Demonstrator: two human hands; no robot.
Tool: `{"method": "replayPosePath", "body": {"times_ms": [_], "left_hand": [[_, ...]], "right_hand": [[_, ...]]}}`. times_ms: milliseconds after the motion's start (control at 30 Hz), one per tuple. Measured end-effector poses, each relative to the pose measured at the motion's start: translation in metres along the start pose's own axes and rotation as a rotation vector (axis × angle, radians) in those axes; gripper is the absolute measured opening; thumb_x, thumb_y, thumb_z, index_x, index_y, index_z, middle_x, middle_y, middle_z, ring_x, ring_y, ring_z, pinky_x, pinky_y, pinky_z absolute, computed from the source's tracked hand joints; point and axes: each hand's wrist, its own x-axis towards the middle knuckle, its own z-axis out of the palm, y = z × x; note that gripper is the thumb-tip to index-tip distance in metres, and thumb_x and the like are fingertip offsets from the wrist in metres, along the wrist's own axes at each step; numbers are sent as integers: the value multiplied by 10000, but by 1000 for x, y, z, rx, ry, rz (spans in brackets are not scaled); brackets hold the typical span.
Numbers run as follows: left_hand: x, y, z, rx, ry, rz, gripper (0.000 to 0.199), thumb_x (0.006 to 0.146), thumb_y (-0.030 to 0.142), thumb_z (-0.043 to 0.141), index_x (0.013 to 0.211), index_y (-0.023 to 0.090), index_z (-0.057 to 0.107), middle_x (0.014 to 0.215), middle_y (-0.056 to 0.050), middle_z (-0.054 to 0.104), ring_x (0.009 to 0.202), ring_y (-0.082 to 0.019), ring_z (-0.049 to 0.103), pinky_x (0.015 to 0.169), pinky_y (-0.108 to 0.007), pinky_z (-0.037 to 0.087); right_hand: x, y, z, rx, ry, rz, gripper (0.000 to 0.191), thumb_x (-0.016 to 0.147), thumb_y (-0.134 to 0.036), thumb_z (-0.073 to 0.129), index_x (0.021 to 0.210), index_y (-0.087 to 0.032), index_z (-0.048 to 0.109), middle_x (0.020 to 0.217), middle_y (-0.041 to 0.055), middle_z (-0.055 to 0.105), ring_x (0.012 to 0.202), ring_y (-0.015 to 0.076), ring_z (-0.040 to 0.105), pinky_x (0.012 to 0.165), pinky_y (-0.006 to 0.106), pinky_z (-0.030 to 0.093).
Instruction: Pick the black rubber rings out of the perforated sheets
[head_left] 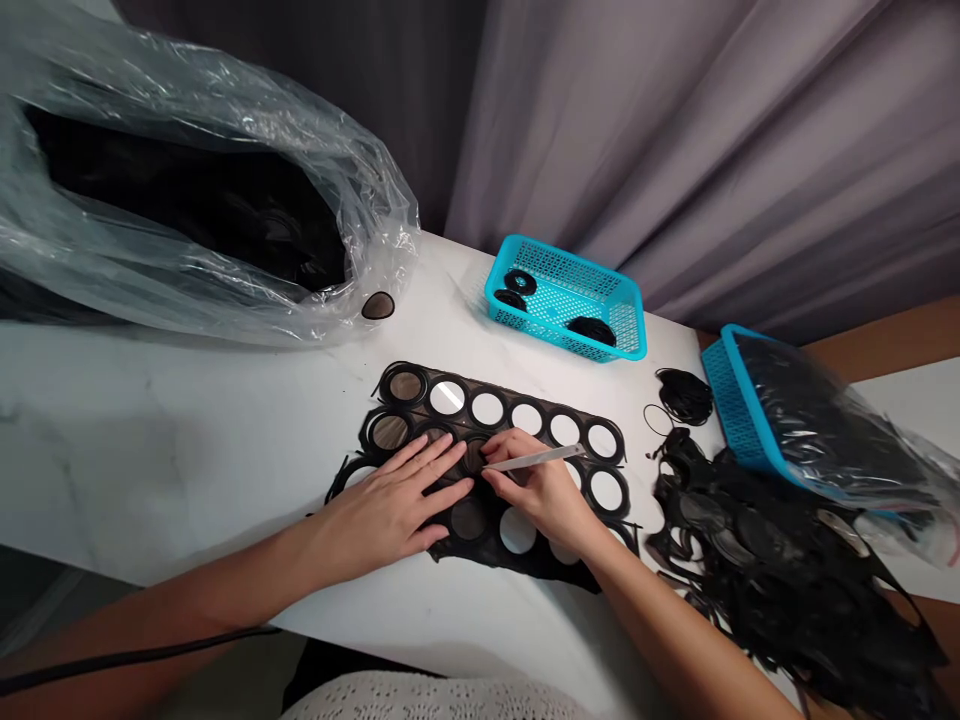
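A black rubber-like sheet (491, 469) with rows of ring-edged round holes lies flat on the white table. Through several holes the white tabletop shows, while others, such as the one with a brownish disc (406, 387) at the upper left, are filled. My left hand (401, 495) rests palm down on the sheet's left part, fingers spread. Pinched in my right hand (534, 487) is a slim flat grey tool (536, 459), its handle sloping up to the right. Its tip is beside a dark hole near the sheet's middle, partly hidden by my fingers.
At the back stands a blue plastic basket (566, 295) with black rings inside. A second blue basket (750, 400) holds a plastic-wrapped black bundle. Black scraps (757, 560) heap at right, near loose rings (684, 396). A clear bag (300, 130) with black material fills the left back, beside a disc (378, 305).
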Motion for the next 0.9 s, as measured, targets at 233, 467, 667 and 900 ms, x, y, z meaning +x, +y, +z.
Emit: {"method": "replayPosePath", "body": {"times_ms": [233,467,667,900], "left_hand": [[-1,0,1,-4,3,-4,568,960,385,618,1478,233,444,1627,-144,283,1504,-327,258,1214,-504,263],[-1,-1,6,-32,17,7,518,970,384,599,1447,223,477,1633,-139,266,1511,-321,239,1231,-498,226],[-3,2,-2,-16,17,5,531,983,365,593,1474,220,451,1636,-133,261,1511,-342,227,1205,-522,284],[-31,35,-4,-58,21,30,520,1009,398,546,1498,268,426,1646,-111,242,1501,-297,280,1220,-462,265]], "right_hand": [[0,-2,2,-24,-12,-5,183,906,-158,622,744,-214,558,1010,50,634,927,190,629,765,307,492],[-6,3,7,-473,31,-294,147,949,-110,503,876,-217,573,1069,96,707,981,246,631,849,397,481],[-7,3,-39,-518,520,51,99,949,-221,523,873,-224,586,1001,95,741,873,262,649,747,388,467],[-50,-29,8,124,-18,170,158,946,-227,555,791,-221,585,930,47,719,803,184,648,656,288,476]]}}
